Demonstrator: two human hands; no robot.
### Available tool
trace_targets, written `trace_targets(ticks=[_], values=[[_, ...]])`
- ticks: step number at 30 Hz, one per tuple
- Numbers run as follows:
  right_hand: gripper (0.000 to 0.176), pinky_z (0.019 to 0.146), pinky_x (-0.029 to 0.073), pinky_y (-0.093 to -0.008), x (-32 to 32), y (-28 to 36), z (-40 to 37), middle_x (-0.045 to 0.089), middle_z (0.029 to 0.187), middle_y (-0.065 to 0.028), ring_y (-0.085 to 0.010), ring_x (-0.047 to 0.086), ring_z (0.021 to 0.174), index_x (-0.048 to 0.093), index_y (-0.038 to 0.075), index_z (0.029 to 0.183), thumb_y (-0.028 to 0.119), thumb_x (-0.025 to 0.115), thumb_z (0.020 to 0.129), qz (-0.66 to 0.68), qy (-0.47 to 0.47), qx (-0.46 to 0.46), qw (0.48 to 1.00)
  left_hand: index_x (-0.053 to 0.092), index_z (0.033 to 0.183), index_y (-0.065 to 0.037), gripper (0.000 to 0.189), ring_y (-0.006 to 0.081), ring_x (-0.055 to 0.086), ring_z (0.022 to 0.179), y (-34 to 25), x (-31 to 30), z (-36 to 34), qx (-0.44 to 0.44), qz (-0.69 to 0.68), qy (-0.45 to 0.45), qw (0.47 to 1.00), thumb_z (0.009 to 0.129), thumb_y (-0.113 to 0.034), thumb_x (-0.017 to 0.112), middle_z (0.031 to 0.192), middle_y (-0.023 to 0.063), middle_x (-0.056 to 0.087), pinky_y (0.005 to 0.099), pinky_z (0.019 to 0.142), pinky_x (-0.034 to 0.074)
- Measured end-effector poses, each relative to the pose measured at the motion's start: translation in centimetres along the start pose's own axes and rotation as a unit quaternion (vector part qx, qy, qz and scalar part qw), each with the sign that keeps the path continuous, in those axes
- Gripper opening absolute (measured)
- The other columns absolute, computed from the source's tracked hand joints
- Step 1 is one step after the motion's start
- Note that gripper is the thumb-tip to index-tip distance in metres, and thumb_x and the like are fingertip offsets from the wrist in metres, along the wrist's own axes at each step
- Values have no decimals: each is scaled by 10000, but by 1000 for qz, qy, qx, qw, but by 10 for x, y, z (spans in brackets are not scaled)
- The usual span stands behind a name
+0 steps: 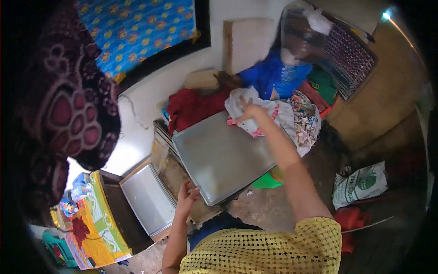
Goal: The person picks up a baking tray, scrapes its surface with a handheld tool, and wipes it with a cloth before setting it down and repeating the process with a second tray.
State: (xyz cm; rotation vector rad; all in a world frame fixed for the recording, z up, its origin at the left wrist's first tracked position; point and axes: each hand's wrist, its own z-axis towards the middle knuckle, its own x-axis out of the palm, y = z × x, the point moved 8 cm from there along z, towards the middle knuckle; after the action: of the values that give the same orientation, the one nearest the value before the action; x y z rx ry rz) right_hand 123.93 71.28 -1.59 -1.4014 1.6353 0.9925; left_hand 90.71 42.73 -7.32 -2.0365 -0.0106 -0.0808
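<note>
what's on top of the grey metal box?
A white printed cloth lies on the far corner of the metal box, with the right hand on it. The left hand touches the near edge. The cloth hides the lid beneath it; the shut lid hides the inside.

Grey metal lid (pixel 219 155) clear across its middle, far end crowded by white cloth (pixel 242 102) under the right hand (pixel 250 111), red cloth (pixel 191 107) and blue bag (pixel 269 75) heaped behind, left hand (pixel 186 197) at the near edge, bare floor rightward up to a white sack (pixel 360 182)
</note>
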Motion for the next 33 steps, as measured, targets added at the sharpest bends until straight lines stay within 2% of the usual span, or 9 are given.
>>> trace_targets(ticks=[2, 5, 8, 9, 15, 18, 27, 30, 33], values=[[1291, 1006, 350, -573, 6, 10, -20, 45, 1518, -256, -437, 307, 1326, -5, 177, 1494, 551, 797, 554, -18, -10, 24, 1000, 391, 1333, -102, 526, 146, 584, 828, 5, -1, 2, -1, 4, 3, 1000, 864, -163, 621, 1033, 44, 568, 294, 687, 477], [1170, 945, 398, -578, 4, 10, -18, 250, 1466, -239, -401, 422, 1260, 101, 205, 1489, 455, 806, 590, -12, -58, 44, 997, 405, 1320, -96, 513, 138, 569, 807, 13, -4, 5, -4, 10, -1, 1000, 860, -161, 625, 1028, 43, 565, 284, 673, 471], [902, 868, 453, -538, -11, 3, -5, 479, 1303, -190, -370, 560, 1110, 236, 229, 1453, 297, 735, 705, -22, -124, 6, 992, 413, 1307, -89, 512, 125, 548, 783, 13, -1, 2, -1, 0, -2, 1000, 851, -153, 638, 1032, 45, 560, 265, 642, 456], [609, 806, 475, -510, -21, 0, -16, 592, 1130, -141, -333, 633, 958, 423, 219, 1350, 139, 618, 779, 0, -210, -6, 978, 412, 1307, -91, 514, 123, 550, 785, 10, 0, 0, 0, 2, -2, 1000, 851, -155, 639, 1033, 44, 561, 261, 639, 454], [266, 689, 483, -467, -53, 18, -102, 608, 973, -128, -292, 654, 829, 668, 178, 986, 80, 527, 781, -65, -386, -165, 905, 409, 1306, -97, 505, 139, 568, 819, 10, -3, 1, -3, 5, 5, 1000, 859, -174, 631, 1036, 46, 563, 278, 668, 471], [239, 720, 485, -448, -78, 8, -163, 610, 924, -115, -298, 649, 807, 676, 141, 926, 60, 540, 747, -47, -460, -227, 857, 412, 1298, -95, 495, 148, 572, 835, 13, -3, 2, -11, -1, 8, 1000, 861, -179, 628, 1037, 51, 561, 287, 685, 477], [331, 811, 457, -377, -108, -35, -238, 602, 944, -171, -338, 595, 911, 632, -4, 989, -10, 544, 669, 260, -222, -317, 885, 415, 1265, -79, 471, 143, 567, 798, 13, -5, 16, 16, 41, -8, 999, 858, -165, 636, 976, 55, 562, 281, 658, 463], [363, 802, 446, -339, -85, -40, -215, 580, 892, -155, -315, 582, 878, 614, -31, 979, -34, 518, 629, 308, -203, -291, 883, 407, 1274, -61, 510, 152, 570, 825, 13, -5, 18, 13, 55, -11, 998, 855, -216, 653, 995, 70, 564, 279, 655, 464], [387, 830, 454, -344, -67, -46, -180, 592, 1018, -164, -321, 591, 954, 612, -6, 1061, -3, 553, 679, 244, -274, -238, 900, 402, 1278, -53, 533, 157, 572, 841, 14, -5, 19, 13, 57, -12, 998, 853, -241, 663, 1017, 83, 566, 279, 650, 465]])
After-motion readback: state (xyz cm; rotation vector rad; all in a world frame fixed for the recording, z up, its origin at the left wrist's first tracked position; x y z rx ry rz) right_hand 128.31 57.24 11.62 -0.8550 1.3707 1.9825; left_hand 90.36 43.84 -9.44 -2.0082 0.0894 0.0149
